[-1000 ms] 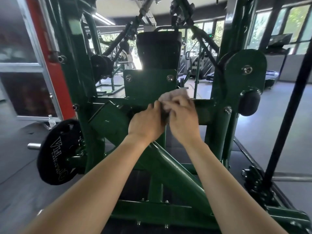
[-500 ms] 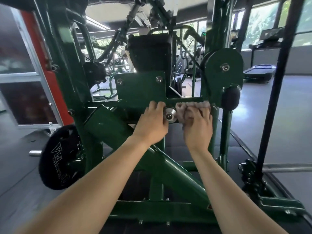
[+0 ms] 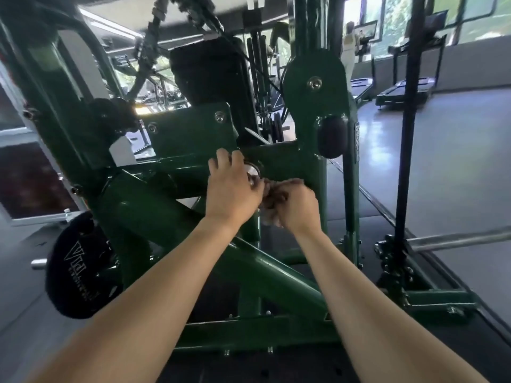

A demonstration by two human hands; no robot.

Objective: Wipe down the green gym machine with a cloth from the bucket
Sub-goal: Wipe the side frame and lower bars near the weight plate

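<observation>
Green machine (image 3: 138,205) was mid-wipe: right hand (image 3: 296,205) pressed the bunched cloth (image 3: 272,199), fingers curled round it, against the crossbar (image 3: 279,158) beside the chrome knob (image 3: 253,171). Left hand (image 3: 232,189) hooked over the crossbar. Next probably needs firm strokes along the frame.

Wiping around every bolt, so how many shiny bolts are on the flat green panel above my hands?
2: a bolt at the panel's upper left corner, a second bolt at its upper right. The left hand may hide others.
</observation>
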